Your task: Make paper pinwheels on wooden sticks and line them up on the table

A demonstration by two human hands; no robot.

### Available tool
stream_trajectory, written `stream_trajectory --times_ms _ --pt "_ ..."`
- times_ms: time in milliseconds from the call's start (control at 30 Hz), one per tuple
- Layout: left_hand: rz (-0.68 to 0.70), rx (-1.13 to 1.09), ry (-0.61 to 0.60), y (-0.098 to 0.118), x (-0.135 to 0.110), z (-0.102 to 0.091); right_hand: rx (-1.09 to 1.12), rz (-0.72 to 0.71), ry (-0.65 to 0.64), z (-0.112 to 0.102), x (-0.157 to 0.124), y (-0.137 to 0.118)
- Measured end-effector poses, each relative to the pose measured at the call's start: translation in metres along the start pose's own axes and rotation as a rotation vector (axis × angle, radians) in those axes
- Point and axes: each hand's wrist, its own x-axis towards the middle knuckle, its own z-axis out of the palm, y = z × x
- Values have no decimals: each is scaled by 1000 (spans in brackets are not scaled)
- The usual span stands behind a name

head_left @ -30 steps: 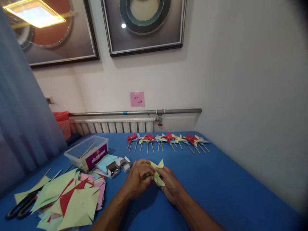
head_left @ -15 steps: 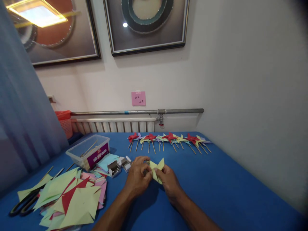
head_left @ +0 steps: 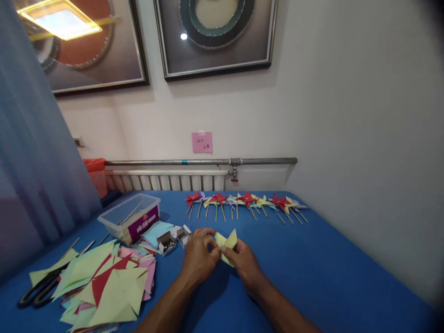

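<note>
Both my hands meet over the blue table (head_left: 312,268), just above its surface. My left hand (head_left: 199,259) and my right hand (head_left: 243,261) pinch a folded yellow paper pinwheel head (head_left: 227,241) between their fingertips; its points stick up between the thumbs. Whether a pin or stick is in it I cannot make out. A row of finished red, yellow and purple pinwheels on wooden sticks (head_left: 243,203) lies farther back on the table.
A heap of cut paper pieces (head_left: 104,286) lies at the left, with black-handled scissors (head_left: 38,291) beside it. A clear plastic box holding sticks (head_left: 130,217) and small open white boxes of pins (head_left: 171,239) sit left of my hands. Behind the table are a radiator and a pipe (head_left: 201,162).
My hands have stayed joined on the yellow paper and shifted their pinch slightly; the paper's points now stand a bit more upright. The view has drifted a little.
</note>
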Motion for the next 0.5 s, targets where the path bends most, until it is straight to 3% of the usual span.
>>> stream_trajectory --times_ms 133,267,400,500 --pt "-31 -79 22 -4 4 -1 33 7 58 -1 1 1" --pt "-298 -370 52 -10 13 -7 140 39 39 0 -2 -5" --pt "-481 -756 -160 -8 11 -8 166 55 3 3 -5 -9" --pt "-506 -839 -232 -5 7 -2 147 61 28 2 -4 -5"
